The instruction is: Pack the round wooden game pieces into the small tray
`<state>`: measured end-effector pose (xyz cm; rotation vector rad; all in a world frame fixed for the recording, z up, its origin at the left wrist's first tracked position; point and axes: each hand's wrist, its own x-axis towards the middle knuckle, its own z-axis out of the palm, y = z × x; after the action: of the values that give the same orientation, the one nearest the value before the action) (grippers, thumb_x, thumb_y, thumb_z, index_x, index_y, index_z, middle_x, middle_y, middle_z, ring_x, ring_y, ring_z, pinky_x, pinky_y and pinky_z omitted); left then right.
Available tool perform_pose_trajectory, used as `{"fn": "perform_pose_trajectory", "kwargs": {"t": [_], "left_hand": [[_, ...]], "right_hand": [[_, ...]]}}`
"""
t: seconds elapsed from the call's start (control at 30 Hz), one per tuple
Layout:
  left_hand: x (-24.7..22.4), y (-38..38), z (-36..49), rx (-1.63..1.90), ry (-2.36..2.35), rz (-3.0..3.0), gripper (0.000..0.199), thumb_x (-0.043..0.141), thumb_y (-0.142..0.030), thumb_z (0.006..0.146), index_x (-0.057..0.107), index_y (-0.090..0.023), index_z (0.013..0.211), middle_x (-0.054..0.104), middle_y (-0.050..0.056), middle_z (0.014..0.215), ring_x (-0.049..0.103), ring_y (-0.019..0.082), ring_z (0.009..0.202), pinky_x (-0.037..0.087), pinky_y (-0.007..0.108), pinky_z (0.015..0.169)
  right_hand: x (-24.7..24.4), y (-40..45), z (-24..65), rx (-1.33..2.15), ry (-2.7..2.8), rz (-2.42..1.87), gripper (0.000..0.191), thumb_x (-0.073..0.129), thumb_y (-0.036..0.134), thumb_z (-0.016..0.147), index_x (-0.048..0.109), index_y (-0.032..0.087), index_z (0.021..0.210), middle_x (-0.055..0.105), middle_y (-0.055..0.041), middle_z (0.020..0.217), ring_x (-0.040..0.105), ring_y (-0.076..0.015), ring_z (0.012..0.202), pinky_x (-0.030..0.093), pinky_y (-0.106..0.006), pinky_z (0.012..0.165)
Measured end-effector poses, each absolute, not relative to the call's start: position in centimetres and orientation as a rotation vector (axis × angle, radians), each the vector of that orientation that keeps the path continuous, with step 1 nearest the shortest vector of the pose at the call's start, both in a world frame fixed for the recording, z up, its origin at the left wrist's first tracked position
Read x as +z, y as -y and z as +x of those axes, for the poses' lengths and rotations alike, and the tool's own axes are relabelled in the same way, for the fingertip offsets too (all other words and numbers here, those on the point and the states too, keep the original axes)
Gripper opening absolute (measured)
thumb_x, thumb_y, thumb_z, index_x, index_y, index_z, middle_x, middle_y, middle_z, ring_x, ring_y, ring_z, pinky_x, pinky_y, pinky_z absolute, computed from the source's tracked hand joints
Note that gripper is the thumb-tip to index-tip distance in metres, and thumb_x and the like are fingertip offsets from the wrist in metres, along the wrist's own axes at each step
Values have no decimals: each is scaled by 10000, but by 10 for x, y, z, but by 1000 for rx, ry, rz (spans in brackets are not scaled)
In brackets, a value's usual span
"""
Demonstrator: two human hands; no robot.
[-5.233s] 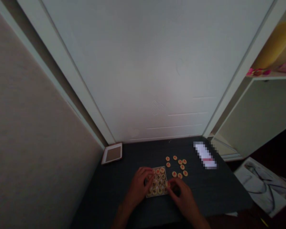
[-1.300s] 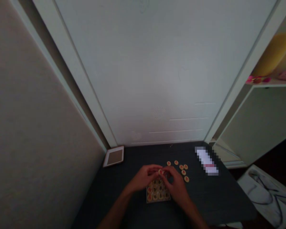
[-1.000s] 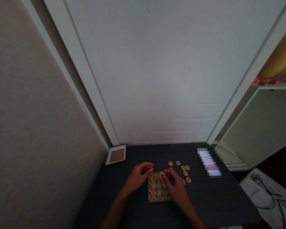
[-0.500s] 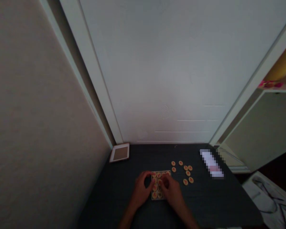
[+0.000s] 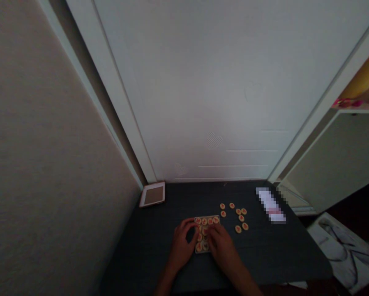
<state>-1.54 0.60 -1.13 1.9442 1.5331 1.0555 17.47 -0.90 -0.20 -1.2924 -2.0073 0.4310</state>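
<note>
A small square board [image 5: 202, 252] lies on the dark table, with rows of round wooden tokens bearing red marks set on it. My left hand [image 5: 182, 244] rests at the board's left edge, thumb and fingers curved apart, its fingertips touching the board or the tokens there. Over the board's right half, my right hand [image 5: 223, 244] has its fingers drawn together against a round token [image 5: 204, 230] in the second row. That hand hides several places on the right side. The top row, with a token [image 5: 215, 220] at its right end, shows fully.
Several loose round tokens [image 5: 241, 218] lie to the right of the board. A white-framed tablet-like object [image 5: 153, 195] sits at the table's back left. A blurred-out bright, phone-like object [image 5: 270, 205] lies at the right. A white panel [image 5: 215, 102] rises behind the dark table [image 5: 147, 255].
The view has tilted slightly, so everything sits a little higher. My right fingers have shifted slightly on the board, uncovering more of the top row. My left hand stays at the left edge.
</note>
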Motion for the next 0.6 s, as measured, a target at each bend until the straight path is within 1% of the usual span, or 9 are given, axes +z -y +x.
{"fn": "perform_pose_trajectory", "kwargs": {"t": [0.1, 0.17, 0.3, 0.47, 0.6], "left_hand": [[-13, -5, -15, 1046, -1551, 1973, 185, 589, -332, 921, 693, -304, 1071, 643, 48, 1264, 614, 258, 1169, 484, 486, 1013], [-13, -5, -16, 1036, -1557, 1986, 176, 592, -328, 919, 695, -306, 1060, 647, 43, 1253, 615, 257, 1164, 485, 488, 1013], [-11, -5, -16, 1015, -1558, 2009, 179, 577, -336, 931, 693, -311, 1065, 647, 37, 1252, 611, 255, 1168, 483, 491, 1019], [-8, -4, -16, 1048, -1585, 2021, 187, 593, -327, 915, 697, -308, 1069, 652, 36, 1247, 626, 252, 1154, 511, 465, 996], [-7, -3, -16, 1029, -1583, 2052, 191, 603, -308, 903, 701, -305, 1066, 656, 38, 1248, 633, 257, 1144, 516, 468, 988]], "right_hand": [[-2, 14, 182, 353, 2107, -1269, 451, 543, 11, 842, 642, 261, 1204, 676, -64, 1186, 615, -244, 1120, 504, -416, 992], [-2, 15, 184, 316, 2122, -1285, 478, 554, 9, 837, 636, 266, 1232, 679, -58, 1203, 612, -245, 1129, 495, -435, 1007], [-6, 11, 187, 285, 2116, -1292, 458, 575, 43, 857, 638, 274, 1248, 687, -51, 1208, 620, -239, 1120, 494, -440, 1009], [-8, 8, 187, 317, 2111, -1280, 496, 569, 26, 851, 630, 287, 1269, 687, -53, 1187, 620, -240, 1099, 495, -441, 999], [-5, 8, 186, 331, 2093, -1287, 435, 570, 59, 880, 639, 277, 1250, 690, -65, 1149, 628, -243, 1067, 502, -442, 981]]}}
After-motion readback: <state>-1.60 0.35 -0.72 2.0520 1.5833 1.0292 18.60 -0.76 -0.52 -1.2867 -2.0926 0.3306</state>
